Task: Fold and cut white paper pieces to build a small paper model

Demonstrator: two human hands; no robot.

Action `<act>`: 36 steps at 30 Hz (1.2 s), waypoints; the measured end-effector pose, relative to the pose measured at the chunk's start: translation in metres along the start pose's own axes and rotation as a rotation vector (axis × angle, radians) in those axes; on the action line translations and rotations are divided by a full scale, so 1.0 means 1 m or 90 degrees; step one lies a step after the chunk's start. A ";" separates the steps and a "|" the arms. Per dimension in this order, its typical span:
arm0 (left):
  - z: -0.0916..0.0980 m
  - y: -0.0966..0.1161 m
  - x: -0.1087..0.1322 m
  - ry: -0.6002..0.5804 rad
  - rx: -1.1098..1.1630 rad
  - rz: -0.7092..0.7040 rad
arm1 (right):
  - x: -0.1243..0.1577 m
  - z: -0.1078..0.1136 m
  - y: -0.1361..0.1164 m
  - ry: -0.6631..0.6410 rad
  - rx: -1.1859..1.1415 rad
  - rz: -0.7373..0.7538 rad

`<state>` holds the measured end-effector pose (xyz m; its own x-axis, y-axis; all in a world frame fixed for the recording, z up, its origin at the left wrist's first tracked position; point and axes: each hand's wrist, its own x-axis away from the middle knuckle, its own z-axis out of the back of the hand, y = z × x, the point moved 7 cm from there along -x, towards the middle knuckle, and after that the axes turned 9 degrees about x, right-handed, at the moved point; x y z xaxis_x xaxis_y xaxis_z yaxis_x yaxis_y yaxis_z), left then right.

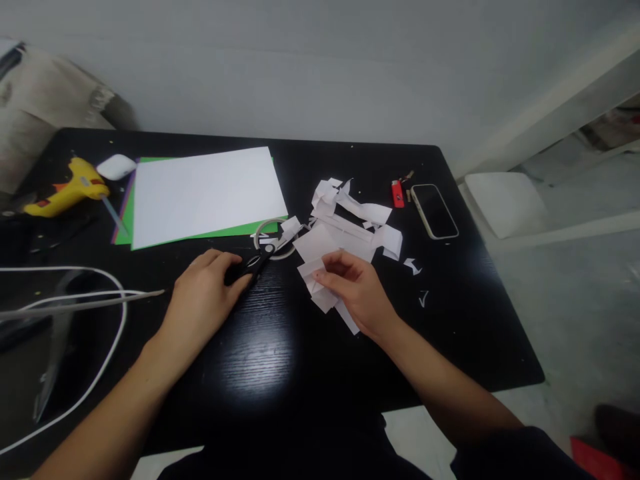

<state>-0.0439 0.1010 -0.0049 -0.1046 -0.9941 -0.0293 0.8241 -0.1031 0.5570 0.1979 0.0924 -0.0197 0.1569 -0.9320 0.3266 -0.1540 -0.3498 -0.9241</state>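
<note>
Bare forearms reach over the near edge of the black desk, the right hand pinching folded white paper between thumb and fingers near the desk's middle, the left hand with thumb and fingers at the handles of the scissors, whether gripping or merely touching one cannot tell. Just beyond lie paper scraps; farther out, a white sheet overlaps green paper toward the far edge, a yellow glue gun sits near the far left corner, and a phone lies toward the right edge.
</note>
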 end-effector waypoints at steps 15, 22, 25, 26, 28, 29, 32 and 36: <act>-0.009 0.052 0.019 -0.045 0.303 -0.094 | 0.007 -0.019 0.019 -0.034 0.007 -0.029; -0.028 0.046 0.023 -0.106 0.516 0.055 | 0.009 -0.023 0.015 -0.053 0.068 0.003; -0.025 0.048 0.021 -0.105 0.553 0.058 | 0.010 -0.021 0.012 -0.051 0.087 0.003; -0.024 0.049 0.021 -0.103 0.561 0.057 | 0.010 -0.021 0.012 -0.056 0.090 0.002; -0.022 0.050 0.021 -0.098 0.567 0.058 | 0.010 -0.022 0.010 -0.069 0.098 0.004; -0.022 0.051 0.021 -0.097 0.569 0.061 | 0.011 -0.023 0.010 -0.074 0.102 0.008; -0.024 0.051 0.021 -0.106 0.579 0.068 | 0.012 -0.024 0.007 -0.075 0.123 0.029; -0.024 0.052 0.022 -0.111 0.585 0.052 | 0.012 -0.024 0.002 -0.069 0.144 0.062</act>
<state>0.0100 0.0733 0.0030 -0.2092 -0.9701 0.1229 0.0775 0.1089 0.9910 0.1758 0.0781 -0.0130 0.2576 -0.9402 0.2228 0.0471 -0.2181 -0.9748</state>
